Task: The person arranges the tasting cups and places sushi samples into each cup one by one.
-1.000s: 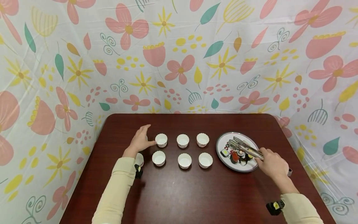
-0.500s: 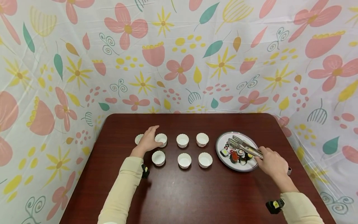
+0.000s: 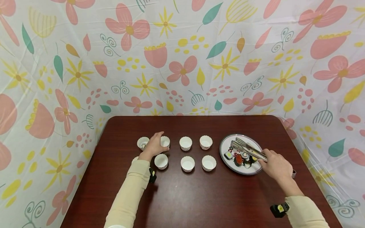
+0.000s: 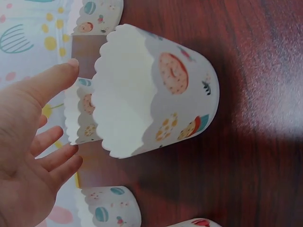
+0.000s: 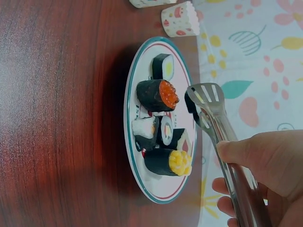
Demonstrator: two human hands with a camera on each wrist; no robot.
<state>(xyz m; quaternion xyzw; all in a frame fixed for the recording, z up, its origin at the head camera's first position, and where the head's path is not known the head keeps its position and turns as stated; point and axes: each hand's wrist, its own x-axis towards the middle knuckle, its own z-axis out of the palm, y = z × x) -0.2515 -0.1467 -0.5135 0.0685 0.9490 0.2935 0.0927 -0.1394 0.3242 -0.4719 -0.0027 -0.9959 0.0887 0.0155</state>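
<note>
My left hand [image 3: 154,146] reaches over the back row of white paper baking cups, its thumb and fingers spread about one baking cup [image 3: 164,142]. In the left wrist view that cup [image 4: 85,111] shows between thumb and fingers, partly behind a nearer baking cup [image 4: 175,90]. The back-left baking cup [image 3: 143,143] has a small piece inside. My right hand [image 3: 278,165] grips metal tongs [image 3: 251,150] over a plate [image 3: 225,163] of sushi. A dark piece [image 5: 191,102] shows at the tong tips. On the plate are an orange-roe sushi [image 5: 158,95] and a yellow-topped sushi [image 5: 168,161].
Further baking cups stand in two rows, among them one in the back row [image 3: 186,143] and one in the front row [image 3: 209,163]. The front-left cup is mostly behind my left sleeve [image 3: 128,190]. A flowered cloth [image 3: 182,63] hangs behind the dark red table [image 3: 182,202].
My left hand has moved right, from beside the second back-row cup to around it, uncovering the back-left cup. My right hand and the tongs have hardly moved.
</note>
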